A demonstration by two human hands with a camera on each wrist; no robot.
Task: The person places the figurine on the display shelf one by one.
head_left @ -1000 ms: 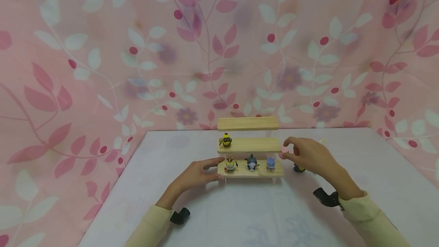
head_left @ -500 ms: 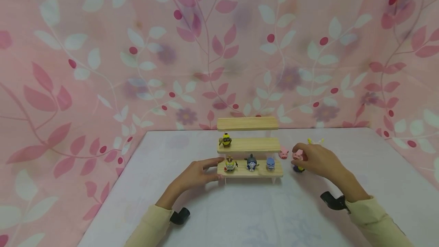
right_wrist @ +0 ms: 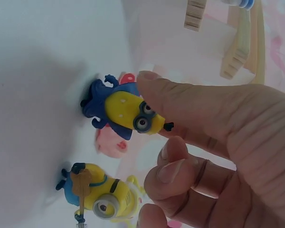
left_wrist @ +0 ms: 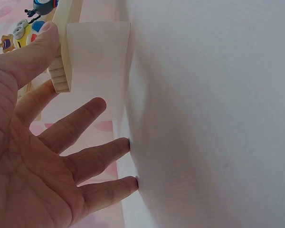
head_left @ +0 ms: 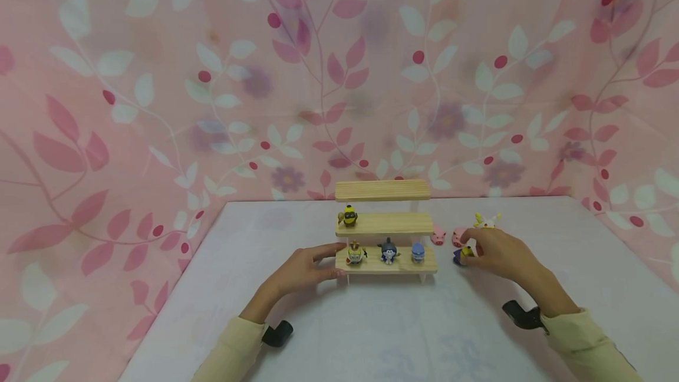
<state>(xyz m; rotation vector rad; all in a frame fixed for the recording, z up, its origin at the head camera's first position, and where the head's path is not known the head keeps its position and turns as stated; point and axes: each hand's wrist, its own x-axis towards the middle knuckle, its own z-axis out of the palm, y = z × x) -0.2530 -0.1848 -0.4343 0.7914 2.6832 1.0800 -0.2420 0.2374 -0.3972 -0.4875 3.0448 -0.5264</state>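
Observation:
My left hand [head_left: 305, 270] grips the left end of the bottom board of a three-tier wooden shelf [head_left: 384, 225]. In the left wrist view its thumb lies over the board [left_wrist: 61, 71], while the other fingers are spread. To the shelf's right, my right hand [head_left: 501, 257] pinches a yellow minion figurine [right_wrist: 121, 107] in a blue coat, thumb at its side and index finger partly hidden behind its head. That figurine stands on the table. Near it in the right wrist view is a one-eyed minion figurine [right_wrist: 92, 190] with a guitar.
On the bottom tier stand a crowned figurine [head_left: 355, 254], a grey-helmeted figurine [head_left: 389, 252] and a blue figurine [head_left: 418, 253]. A yellow-and-black figurine [head_left: 348, 217] is on the middle tier. Two pink pigs [head_left: 438, 235] and a white-and-yellow figure [head_left: 487, 220] sit right of the shelf.
My right hand has moved right and down, away from the shelf's edge, to the blue-coated minion figurine and has taken hold of it. The pigs have come into view. My left hand stays put.

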